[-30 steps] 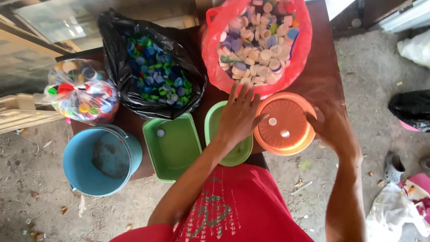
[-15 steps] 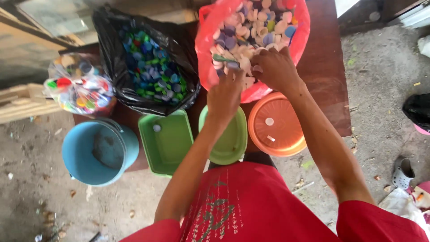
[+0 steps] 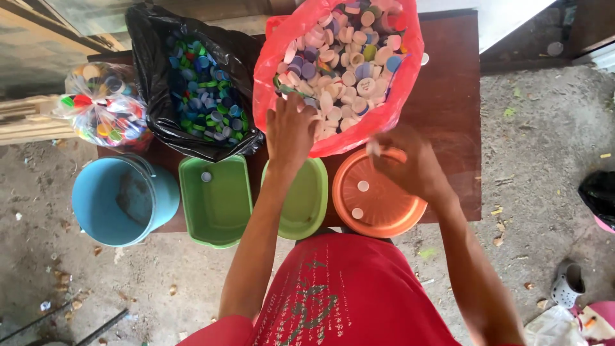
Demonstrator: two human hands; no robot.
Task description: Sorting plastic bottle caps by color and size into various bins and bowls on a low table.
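Reaching into a red plastic bag (image 3: 275, 83) heaped w/ bottle caps (image 3: 349, 61), mostly white and pale, a person in a red shirt (image 3: 349, 295) works at a dark wooden desk (image 3: 451, 115). The bag sits at the desk's far edge, centre. Left hand (image 3: 289, 128) rests fingers spread on the caps at the bag's near-left rim; whether its grip has closed on one can't be told. Right hand (image 3: 410, 163), blurred, hangs over the far rim of an orange round basin (image 3: 397, 218), fingers curled; grip contents can't be told either.

Caps look light, stiff, smooth, prob. easy to pinch by the rim, and apt to slide off the heap. Bag film is soft and would sag if pulled.

Count: 2 white caps (image 3: 362, 186) in the orange basin; 1 cap (image 3: 206, 176) in the green rectangular tub (image 3: 218, 211); 1 green oval tub (image 3: 311, 205) between them, contents hidden by the arm. Left of the red bag: 1 black bag (image 3: 150, 83) of blue and green caps, 1 clear bag (image 3: 102, 112) of mixed colours. Near left: 1 blue bucket (image 3: 122, 202).
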